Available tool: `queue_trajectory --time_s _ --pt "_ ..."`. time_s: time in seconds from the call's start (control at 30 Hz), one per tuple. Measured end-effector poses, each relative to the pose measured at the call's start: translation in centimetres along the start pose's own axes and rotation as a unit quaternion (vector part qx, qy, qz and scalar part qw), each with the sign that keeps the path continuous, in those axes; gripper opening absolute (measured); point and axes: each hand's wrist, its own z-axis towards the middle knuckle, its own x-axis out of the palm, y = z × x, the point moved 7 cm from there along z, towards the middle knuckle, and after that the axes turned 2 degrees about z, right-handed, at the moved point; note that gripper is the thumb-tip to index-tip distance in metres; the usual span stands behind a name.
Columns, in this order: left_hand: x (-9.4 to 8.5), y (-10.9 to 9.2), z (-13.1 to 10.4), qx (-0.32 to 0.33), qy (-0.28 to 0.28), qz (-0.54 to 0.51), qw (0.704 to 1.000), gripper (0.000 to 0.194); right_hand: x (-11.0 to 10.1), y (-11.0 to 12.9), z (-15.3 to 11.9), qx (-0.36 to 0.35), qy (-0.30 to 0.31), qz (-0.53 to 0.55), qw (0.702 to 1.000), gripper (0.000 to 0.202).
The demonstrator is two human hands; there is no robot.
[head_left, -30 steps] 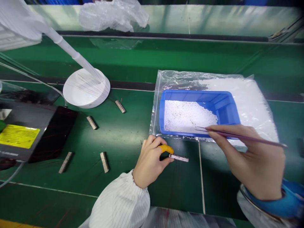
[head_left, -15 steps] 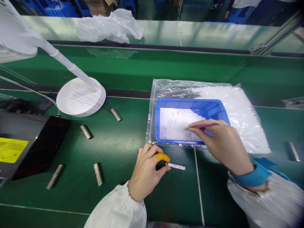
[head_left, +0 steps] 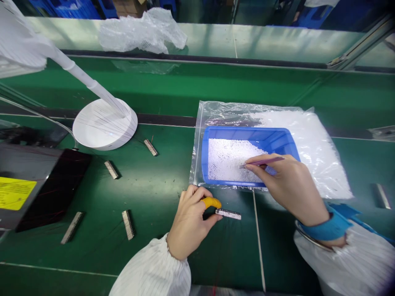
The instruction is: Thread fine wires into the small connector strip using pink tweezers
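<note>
My left hand (head_left: 193, 222), with a yellow finger cot on one finger, pinches the left end of a small strip-shaped part (head_left: 228, 214) with a pale top and dark edge. My right hand (head_left: 285, 181) grips purplish tweezers (head_left: 267, 161), their tips down among tiny white pellets (head_left: 226, 160). Those pellets lie in a blue plastic bin (head_left: 204, 158), which rests on a clear zip bag (head_left: 321, 152) filled with more white material. Whether the tweezer tips hold a pellet is too small to tell. A blue band circles my right wrist.
Several similar strips lie on the green table at left, one (head_left: 128, 225) near my left sleeve. A white lamp (head_left: 105, 125) stands behind them, beside a dark box with a yellow label (head_left: 15, 193). Crumpled plastic wrap (head_left: 143, 33) sits on the back ledge. A metallic piece (head_left: 382, 196) lies far right.
Almost nothing differs. The whole view has shifted very slightly; both hands keep their grips, and the tweezer tips stay among the pellets.
</note>
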Motion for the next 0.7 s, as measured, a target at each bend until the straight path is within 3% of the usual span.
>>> queue_trajectory --time_s 0.23,0.37,0.5,0.7 --pt "0.0 0.1 0.0 -0.006 0.002 -0.004 1.000 0.014 0.2 -0.3 0.1 0.002 -0.001 0.006 1.000 0.022" --pt "0.1 0.1 0.1 -0.007 0.007 -0.004 1.000 0.017 -1.8 0.5 -0.6 -0.002 -0.033 0.043 0.999 0.015" --pt "0.2 0.1 0.1 -0.014 0.015 0.003 1.000 0.017 -3.3 2.9 -2.6 -0.024 -0.006 0.158 0.987 0.015" --pt "0.2 0.0 0.2 -0.025 0.033 0.010 0.999 0.018 -1.1 5.6 -5.5 -0.033 0.037 0.185 0.981 0.017"
